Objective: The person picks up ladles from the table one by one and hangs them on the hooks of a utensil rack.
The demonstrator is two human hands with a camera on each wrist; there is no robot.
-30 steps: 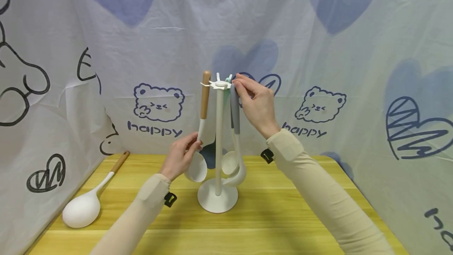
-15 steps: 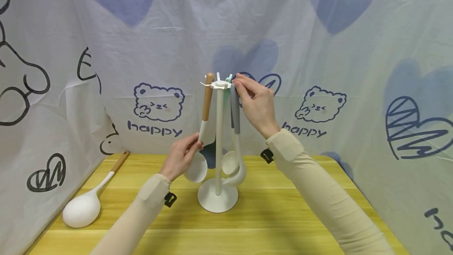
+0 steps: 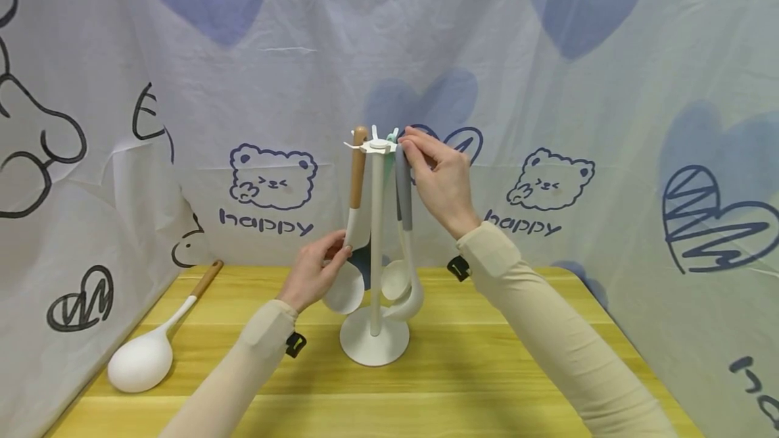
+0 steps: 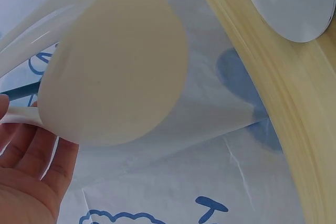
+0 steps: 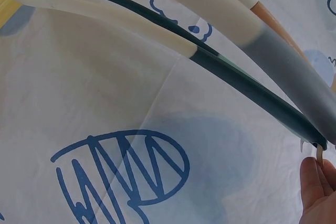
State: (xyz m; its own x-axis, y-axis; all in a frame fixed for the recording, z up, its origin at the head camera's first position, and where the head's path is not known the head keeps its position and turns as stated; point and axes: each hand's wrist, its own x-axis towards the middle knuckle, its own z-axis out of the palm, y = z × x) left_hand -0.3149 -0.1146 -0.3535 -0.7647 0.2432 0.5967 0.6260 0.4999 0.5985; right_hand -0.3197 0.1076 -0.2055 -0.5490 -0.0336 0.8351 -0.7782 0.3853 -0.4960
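My left hand [image 3: 313,272] grips the white neck of a wooden-handled ladle [image 3: 358,167], which stands nearly upright at the left of a white utensil rack [image 3: 376,242]. The ladle's top is at one of the rack's hooks. Its pale bowl [image 4: 115,66] fills much of the left wrist view. My right hand [image 3: 444,178] is at the rack's top; in the right wrist view its fingertips pinch a hook tip. Close beside those fingers hangs a grey-handled ladle [image 3: 404,188]. A dark green-handled utensil [image 5: 252,85] hangs behind it.
A large white ladle with a wooden handle [image 3: 141,360] lies on the wooden table [image 3: 475,370] at the left. Behind the rack's pole hang a dark turner [image 3: 363,265] and a small cream spoon [image 3: 395,280]. A printed cloth [image 3: 341,39] surrounds the table.
The wooden-handled ladle has shifted right, toward the pole, and its top has come down slightly at the hook. My left hand has followed it a little. My right hand has stayed in place.
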